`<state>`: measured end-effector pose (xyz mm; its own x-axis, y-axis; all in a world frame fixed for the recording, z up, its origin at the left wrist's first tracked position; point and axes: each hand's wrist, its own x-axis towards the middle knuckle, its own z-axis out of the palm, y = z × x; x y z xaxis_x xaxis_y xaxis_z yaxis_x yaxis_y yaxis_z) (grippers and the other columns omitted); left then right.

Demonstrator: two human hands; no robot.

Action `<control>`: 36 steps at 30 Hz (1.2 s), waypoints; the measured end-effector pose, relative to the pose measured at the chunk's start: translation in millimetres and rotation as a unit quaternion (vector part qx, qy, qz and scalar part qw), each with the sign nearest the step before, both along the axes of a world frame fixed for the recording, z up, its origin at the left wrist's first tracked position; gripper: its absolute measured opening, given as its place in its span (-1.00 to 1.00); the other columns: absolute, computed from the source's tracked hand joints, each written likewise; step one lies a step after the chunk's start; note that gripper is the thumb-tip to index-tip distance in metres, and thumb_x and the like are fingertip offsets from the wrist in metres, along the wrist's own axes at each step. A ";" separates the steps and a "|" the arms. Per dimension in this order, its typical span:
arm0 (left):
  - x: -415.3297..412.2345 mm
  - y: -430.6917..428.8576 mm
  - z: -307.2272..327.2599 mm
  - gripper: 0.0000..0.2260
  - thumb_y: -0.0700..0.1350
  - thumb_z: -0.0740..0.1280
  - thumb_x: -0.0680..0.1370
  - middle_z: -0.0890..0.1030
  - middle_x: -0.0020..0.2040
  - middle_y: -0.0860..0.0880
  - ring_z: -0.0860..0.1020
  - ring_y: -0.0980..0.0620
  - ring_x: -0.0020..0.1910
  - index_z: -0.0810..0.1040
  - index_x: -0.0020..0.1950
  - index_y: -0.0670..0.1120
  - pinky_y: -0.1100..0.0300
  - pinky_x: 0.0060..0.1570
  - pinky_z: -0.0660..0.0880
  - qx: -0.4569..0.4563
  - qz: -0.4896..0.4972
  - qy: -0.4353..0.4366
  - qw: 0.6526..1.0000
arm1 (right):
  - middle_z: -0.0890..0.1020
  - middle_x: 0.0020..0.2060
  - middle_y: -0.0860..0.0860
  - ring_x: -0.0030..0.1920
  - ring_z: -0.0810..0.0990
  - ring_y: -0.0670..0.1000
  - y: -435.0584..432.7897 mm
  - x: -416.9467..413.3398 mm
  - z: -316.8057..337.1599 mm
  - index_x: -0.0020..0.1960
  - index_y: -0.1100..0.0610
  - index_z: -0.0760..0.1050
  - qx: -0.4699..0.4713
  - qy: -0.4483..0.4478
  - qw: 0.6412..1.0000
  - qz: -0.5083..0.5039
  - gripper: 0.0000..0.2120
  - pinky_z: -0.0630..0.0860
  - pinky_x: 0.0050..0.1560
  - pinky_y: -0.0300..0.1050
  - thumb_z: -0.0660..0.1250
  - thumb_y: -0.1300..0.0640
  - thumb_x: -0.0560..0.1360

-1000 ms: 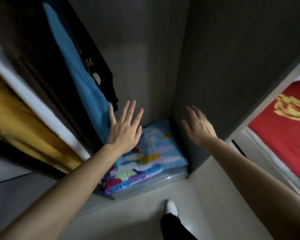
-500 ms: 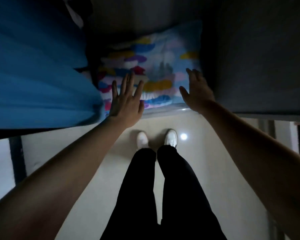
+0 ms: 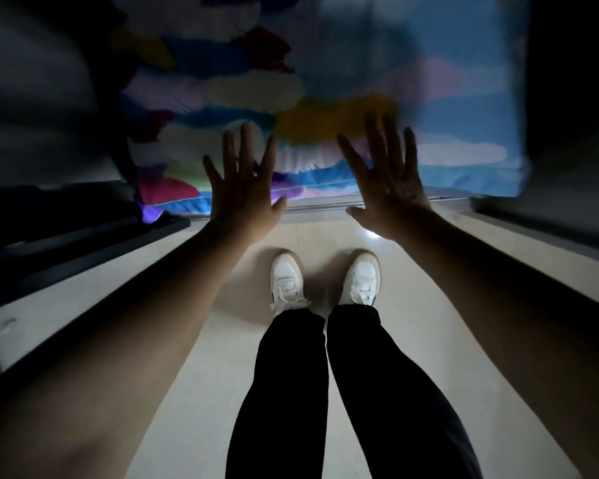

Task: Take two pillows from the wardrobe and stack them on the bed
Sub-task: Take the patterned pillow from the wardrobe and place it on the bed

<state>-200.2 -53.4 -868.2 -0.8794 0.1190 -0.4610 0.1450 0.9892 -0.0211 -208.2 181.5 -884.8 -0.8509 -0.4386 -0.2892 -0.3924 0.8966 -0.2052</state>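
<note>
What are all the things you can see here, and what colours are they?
pillow: one clearly seen, light blue with patches of yellow, red, purple and white, lying at the bottom of the wardrobe, ahead of the hands; a second cannot be made out
wardrobe: one, dark grey, its walls on either side of the pillow
floor: one, pale cream, shiny, under the feet
shoes: two, white, side by side on the floor
trousers: one pair, black, at the bottom middle
left hand: one, open, fingers spread, at the pillow's near edge
right hand: one, open, fingers spread, at the pillow's near edge
</note>
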 end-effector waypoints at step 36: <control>-10.7 -13.4 297.8 -0.41 -0.33 0.27 0.39 0.43 0.41 -0.17 0.47 -0.29 0.24 0.35 0.43 -0.13 -0.22 0.14 0.49 0.082 -0.037 0.120 0.989 | 0.55 0.30 0.10 0.18 0.55 0.23 -2.4 11.2 319.7 0.50 0.06 0.30 -0.075 0.076 0.987 -0.122 -0.30 0.48 0.13 0.08 0.06 0.28 0.35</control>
<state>-210.9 -66.8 -570.4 -0.9475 0.2421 -0.2089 0.2266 0.9693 0.0956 -197.0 179.0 -565.1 -0.9651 -0.2432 -0.0975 -0.2050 0.9324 -0.2975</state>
